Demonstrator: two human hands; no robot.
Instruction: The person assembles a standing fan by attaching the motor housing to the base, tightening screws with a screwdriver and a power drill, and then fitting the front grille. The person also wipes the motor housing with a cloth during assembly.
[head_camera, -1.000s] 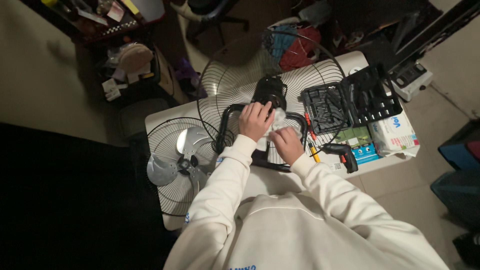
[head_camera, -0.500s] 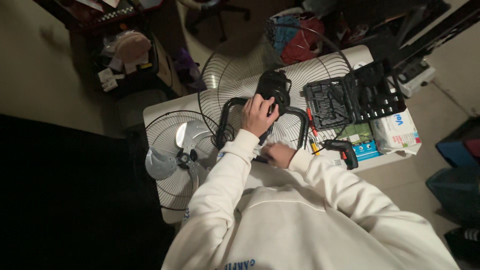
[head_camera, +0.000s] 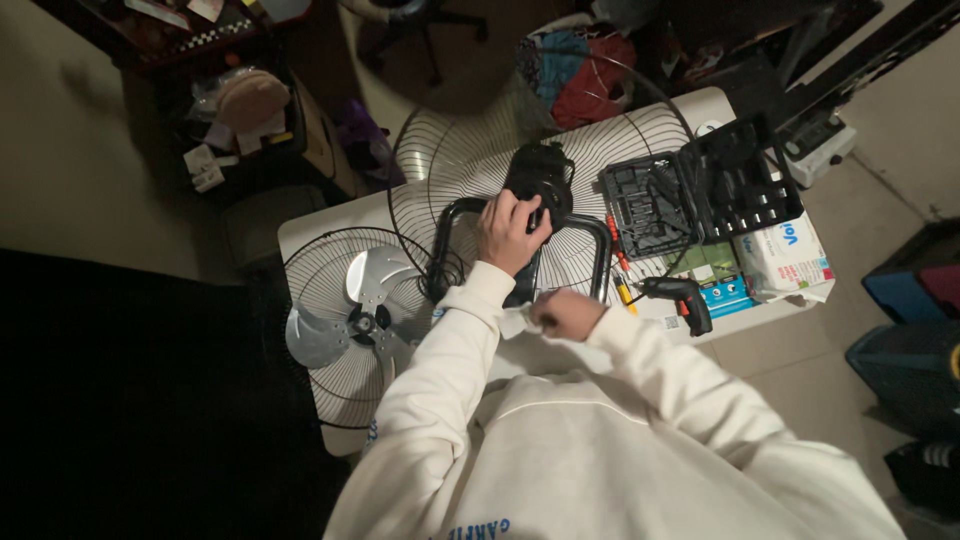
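My left hand (head_camera: 510, 232) is clasped over the black fan motor housing (head_camera: 540, 178) on the round wire fan guard (head_camera: 610, 140), atop the white table (head_camera: 330, 222). I judge it heavy and rigid—best gripped by the body, not the springy wires. My right hand (head_camera: 562, 314) is clenched on a white cloth (head_camera: 516, 320).

A cluttered home room: white folding table (head_camera: 330, 225), tool case (head_camera: 700, 195), office chair (head_camera: 420, 20)
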